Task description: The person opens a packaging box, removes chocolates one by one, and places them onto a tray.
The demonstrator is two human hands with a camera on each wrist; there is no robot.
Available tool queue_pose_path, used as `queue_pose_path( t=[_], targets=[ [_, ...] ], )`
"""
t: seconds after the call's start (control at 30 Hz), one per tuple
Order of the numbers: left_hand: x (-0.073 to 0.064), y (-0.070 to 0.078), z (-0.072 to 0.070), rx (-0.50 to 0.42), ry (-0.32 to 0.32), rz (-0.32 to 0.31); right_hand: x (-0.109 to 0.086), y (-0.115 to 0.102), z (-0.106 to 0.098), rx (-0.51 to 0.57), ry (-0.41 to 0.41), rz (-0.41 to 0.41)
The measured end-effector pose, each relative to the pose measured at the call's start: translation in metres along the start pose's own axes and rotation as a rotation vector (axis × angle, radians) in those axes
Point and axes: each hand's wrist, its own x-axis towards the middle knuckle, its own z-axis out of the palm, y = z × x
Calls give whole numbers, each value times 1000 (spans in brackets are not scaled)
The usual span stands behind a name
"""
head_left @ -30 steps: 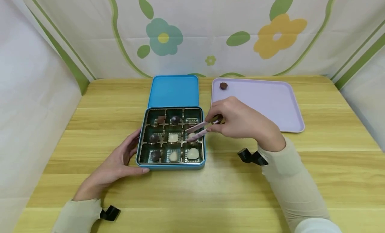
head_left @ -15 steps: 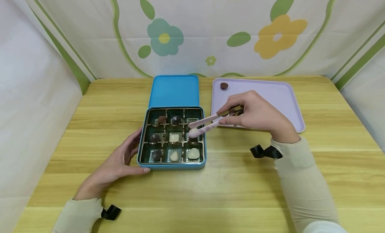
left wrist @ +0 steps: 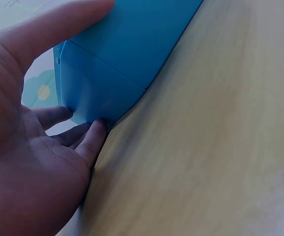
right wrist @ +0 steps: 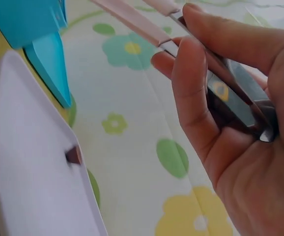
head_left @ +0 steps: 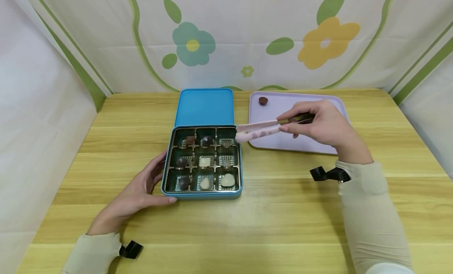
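My left hand [head_left: 138, 193] holds the front left corner of a blue chocolate tin [head_left: 203, 196], thumb along the front wall and fingers against the left side. Dark and white chocolates sit in its gold divided insert, among them a white one [head_left: 228, 180] at front right. Pinched in my right hand [head_left: 320, 122] are metal tongs with pink tips [head_left: 260, 133]. Between those tips, over the tin's right edge near the back, a pale chocolate [head_left: 242, 134] shows, mostly hidden. The right wrist view catches the tongs' metal handle [right wrist: 238, 98] between thumb and fingers.
The tin's blue lid [head_left: 205, 108] lies flat behind it. To the right is a lilac tray [head_left: 276, 109] with one brown chocolate [head_left: 263, 101] in its back left corner. A flowered cloth [head_left: 226, 54] hangs behind the wooden table [head_left: 269, 227].
The tongs have lifted the white chocolate out of the middle right compartment and moved back and right with my right hand, toward the tray. My left hand stays on the tin.
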Motion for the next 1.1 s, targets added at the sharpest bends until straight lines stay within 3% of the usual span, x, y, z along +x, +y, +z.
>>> queue_pose_path(
  t=[0.17, 0.23, 0.47, 0.6, 0.8, 1.1],
  targets=[
    [1, -1, -1, 5, -2, 5, 0, 13, -13, -89, 133, 188],
    [0, -1, -2, 4, -2, 9, 2, 20, -14, -137, 169, 227],
    [-2, -2, -3, 6, 4, 9, 13, 39, -4, -327, 278, 151],
    [-2, -2, -2, 3, 1, 6, 15, 42, 1, -317, 308, 158],
    [-2, -1, -3, 0, 2, 5, 17, 39, 3, -301, 286, 230],
    [-2, -2, -3, 0, 2, 10, 18, 37, 5, -313, 270, 240]
  ],
)
